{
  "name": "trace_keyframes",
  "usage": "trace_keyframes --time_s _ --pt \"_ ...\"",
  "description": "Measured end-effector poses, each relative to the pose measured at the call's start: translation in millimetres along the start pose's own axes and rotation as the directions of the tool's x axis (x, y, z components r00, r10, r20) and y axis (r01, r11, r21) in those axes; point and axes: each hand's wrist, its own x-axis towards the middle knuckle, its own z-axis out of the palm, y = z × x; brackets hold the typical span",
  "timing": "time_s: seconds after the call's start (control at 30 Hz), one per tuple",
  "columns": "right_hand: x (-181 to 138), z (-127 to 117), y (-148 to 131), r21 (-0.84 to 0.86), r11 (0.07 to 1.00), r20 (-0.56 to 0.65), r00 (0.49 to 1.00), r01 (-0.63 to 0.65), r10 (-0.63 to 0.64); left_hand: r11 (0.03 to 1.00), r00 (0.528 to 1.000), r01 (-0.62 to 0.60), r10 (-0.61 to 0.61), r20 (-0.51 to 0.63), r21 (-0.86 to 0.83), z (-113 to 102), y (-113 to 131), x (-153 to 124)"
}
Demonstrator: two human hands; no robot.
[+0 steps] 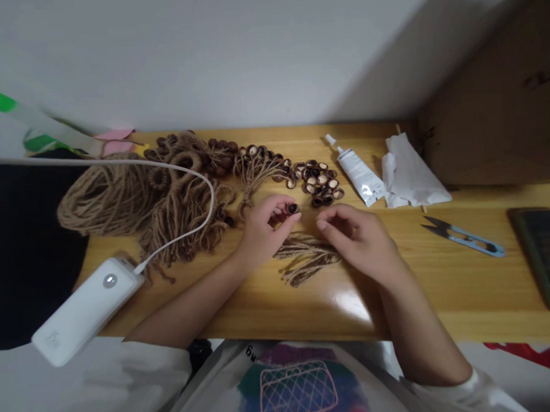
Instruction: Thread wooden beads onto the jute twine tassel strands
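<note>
My left hand (265, 230) pinches a small dark brown nut shell (292, 208) between thumb and fingertips over the wooden table (437, 282). My right hand (356, 235) hovers just to its right with fingers curled, touching a bundle of short jute twine pieces (305, 257) that lies under both hands. Whether the right fingers hold a strand is hidden. A heap of halved nut shells (320, 182) sits just beyond the hands.
A big tangle of jute rope and twine rings (151, 187) fills the left. A white power bank (85, 310) with its cable hangs over the front left edge. Glue tube (359, 173), crumpled white paper (410, 176), blue thread snips (467, 236) and a dark device (542, 251) lie right.
</note>
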Motion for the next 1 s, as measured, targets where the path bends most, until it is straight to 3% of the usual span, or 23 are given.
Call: trace_keyframes --time_s 0.17,0.27,0.47,0.7,0.87,1.0 --pt "-7.4 0.9 -10.4 -0.206 0.918 0.187 0.935 0.339 -0.303 0.994 0.998 0.06 -0.062 -0.019 -0.096 0.8 -0.9 0.7" --pt "-9.6 4.2 -11.0 -0.284 0.874 0.261 0.909 0.393 -0.324 0.992 0.998 0.061 -0.064 -0.023 -0.11 0.5 -1.2 0.9" --pt "-6.9 4.9 -6.2 -0.423 0.855 0.279 0.941 0.3 -0.192 0.988 0.996 0.08 -0.083 -0.02 -0.129 1.2 -0.8 0.5" --pt "-4.8 -2.9 1.0 -0.49 0.865 0.08 0.994 0.108 -0.078 0.99 0.996 0.084 -0.087 -0.021 -0.112 1.9 -1.0 -0.3" --pt "-6.2 -6.5 -1.2 -0.319 0.948 -0.081 0.996 0.016 -0.044 0.991 0.996 0.086 -0.088 -0.017 -0.098 1.3 -1.8 -0.1" --pt "-9.6 -3.5 -4.8 -0.1 0.992 -0.116 0.991 -0.078 0.067 0.992 0.997 0.08 -0.081 -0.012 -0.095 1.1 -1.8 -0.5"
